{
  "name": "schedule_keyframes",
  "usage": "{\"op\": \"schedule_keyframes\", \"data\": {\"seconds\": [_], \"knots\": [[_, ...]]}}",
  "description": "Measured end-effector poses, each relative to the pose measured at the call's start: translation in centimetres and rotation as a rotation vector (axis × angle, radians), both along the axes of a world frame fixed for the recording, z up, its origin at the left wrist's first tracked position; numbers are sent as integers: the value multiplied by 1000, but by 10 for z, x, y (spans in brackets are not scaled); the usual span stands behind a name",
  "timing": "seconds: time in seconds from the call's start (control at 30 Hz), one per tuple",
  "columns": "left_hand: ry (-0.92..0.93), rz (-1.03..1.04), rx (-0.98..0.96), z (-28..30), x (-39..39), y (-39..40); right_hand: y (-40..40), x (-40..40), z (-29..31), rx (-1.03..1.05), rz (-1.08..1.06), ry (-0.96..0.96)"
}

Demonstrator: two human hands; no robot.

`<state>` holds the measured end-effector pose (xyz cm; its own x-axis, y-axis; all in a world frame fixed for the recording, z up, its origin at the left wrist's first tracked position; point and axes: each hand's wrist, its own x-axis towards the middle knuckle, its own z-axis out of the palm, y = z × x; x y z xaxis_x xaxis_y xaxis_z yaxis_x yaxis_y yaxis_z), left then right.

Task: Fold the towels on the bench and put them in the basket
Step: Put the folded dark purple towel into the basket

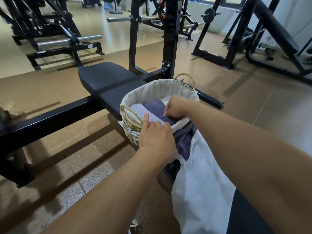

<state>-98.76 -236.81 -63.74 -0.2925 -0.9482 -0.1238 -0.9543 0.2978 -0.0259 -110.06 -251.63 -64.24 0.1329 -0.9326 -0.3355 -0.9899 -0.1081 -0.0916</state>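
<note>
A woven basket [152, 92] with a white cloth lining stands on the black bench [108, 78]. Inside it lie a folded pale lavender towel [143, 111] on the left and a folded dark purple towel [154, 105] beside it. My right hand [175, 107] is inside the basket, its fingers curled and pinching the purple towel's near edge. My left hand [155, 137] rests on the basket's near rim by the straw handle [130, 119], thumb up, fingers over the lavender towel. More dark purple cloth [184, 139] hangs below the rim.
A white garment [199, 179] covers my lap at the lower right. The bench's black frame rail [50, 117] runs left over the brown floor. Black rack uprights [169, 39] rise behind the basket, with barbell sleeves [67, 41] and other gym machines further back.
</note>
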Motion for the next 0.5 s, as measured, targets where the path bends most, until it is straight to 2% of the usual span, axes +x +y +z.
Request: {"op": "schedule_keyframes", "data": {"seconds": [0.1,0.13,0.2,0.27,0.33,0.37,0.43,0.5], "knots": [[7,7,6,1,0,0,1,3,-3,-57,44,53],[11,12,11,1,0,0,3,1,-1,-56,48,17],[12,21,4,0,0,0,13,-9,6,-136,1,-206],[24,37,-19,0,-1,2,32,-23,11,-431,-103,-462],[83,55,-3,1,-5,5,54,-43,12,-722,-212,-600],[132,59,27,3,-8,7,69,-54,10,-794,-253,-642],[242,43,63,8,-13,12,106,-79,-1,-811,-243,-651],[361,-18,-7,15,-20,18,154,-102,-15,-734,-123,-492]]}}
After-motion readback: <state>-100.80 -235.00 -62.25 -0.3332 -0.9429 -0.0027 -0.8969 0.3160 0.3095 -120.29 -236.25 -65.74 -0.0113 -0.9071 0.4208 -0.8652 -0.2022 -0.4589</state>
